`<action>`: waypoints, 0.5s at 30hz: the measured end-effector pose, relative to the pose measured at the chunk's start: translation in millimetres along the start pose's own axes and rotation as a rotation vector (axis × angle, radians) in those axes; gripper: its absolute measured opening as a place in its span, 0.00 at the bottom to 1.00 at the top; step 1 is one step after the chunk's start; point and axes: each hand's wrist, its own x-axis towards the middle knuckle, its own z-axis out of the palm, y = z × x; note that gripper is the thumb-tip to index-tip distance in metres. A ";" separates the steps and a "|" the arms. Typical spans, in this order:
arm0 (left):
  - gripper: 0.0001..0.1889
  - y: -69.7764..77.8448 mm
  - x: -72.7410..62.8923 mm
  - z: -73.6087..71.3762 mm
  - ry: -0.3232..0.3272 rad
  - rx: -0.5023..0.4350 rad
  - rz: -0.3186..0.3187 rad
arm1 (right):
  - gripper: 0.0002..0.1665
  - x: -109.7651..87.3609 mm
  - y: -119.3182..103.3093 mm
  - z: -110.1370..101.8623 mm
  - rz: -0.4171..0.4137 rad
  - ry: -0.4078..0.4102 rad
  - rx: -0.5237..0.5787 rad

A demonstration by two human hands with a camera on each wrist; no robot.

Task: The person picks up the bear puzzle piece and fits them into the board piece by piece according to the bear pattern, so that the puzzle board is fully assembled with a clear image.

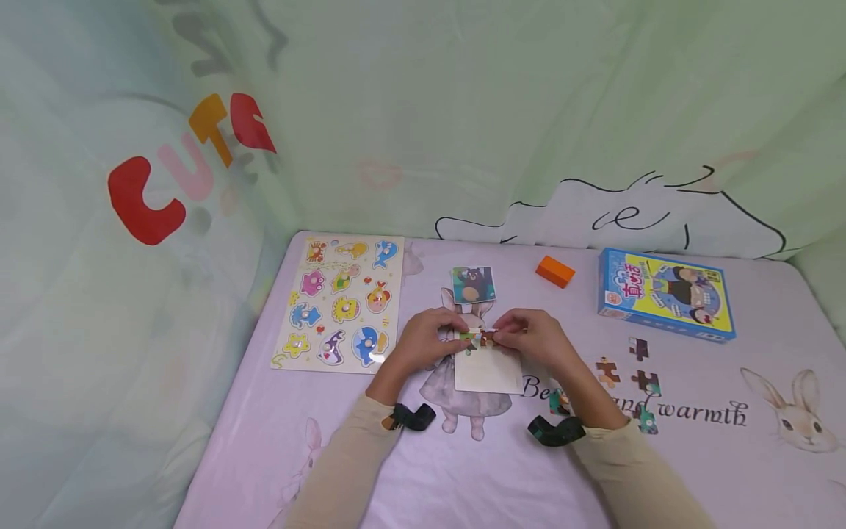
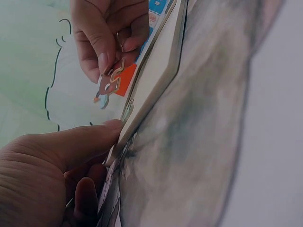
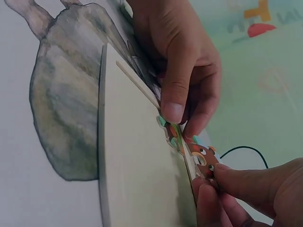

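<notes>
A pale wooden puzzle board lies before me, its middle bare. My left hand grips its far left edge, the thumb on top beside a small green and brown puzzle piece in the corner. In the left wrist view the other left fingers curl at the board's edge. My right hand pinches a brown puzzle piece with a bear's face between thumb and fingers. That piece is at the far edge, close to the corner piece; whether they touch, I cannot tell.
A square bear picture lies beyond the board. Several loose puzzle pieces are scattered on the right, one partly behind the right forearm. Farther back are an orange block and a blue box. A sea-animal peg board lies left.
</notes>
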 end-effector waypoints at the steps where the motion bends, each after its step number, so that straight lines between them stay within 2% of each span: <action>1: 0.12 0.1 0.0 0.0 0.000 -0.002 -0.002 | 0.13 0.5 0.2 1.5 0.004 0.001 0.003; 15: 0.11 -0.1 -0.1 0.0 0.008 0.000 0.014 | 0.14 3.0 0.9 12.2 0.048 0.037 -0.001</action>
